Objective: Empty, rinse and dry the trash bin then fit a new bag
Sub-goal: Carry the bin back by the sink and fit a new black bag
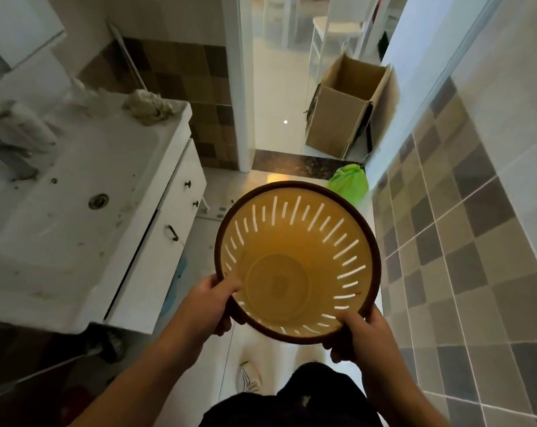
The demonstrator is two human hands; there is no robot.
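A round yellow plastic trash bin [295, 241] with slotted walls and a dark brown rim is held in front of me, mouth up, with nothing inside. My left hand [210, 303] grips the rim at its near left, thumb inside the bin. My right hand [358, 332] grips the rim at the near right, thumb over the edge. A tied green trash bag [350, 183] lies on the floor just beyond the bin, by the doorway.
A white sink [76, 204] on a cabinet with drawers stands to my left, a mop head [150, 107] resting on its far corner. An open cardboard box [350, 112] stands past the doorway. A tiled wall [464, 226] runs along the right.
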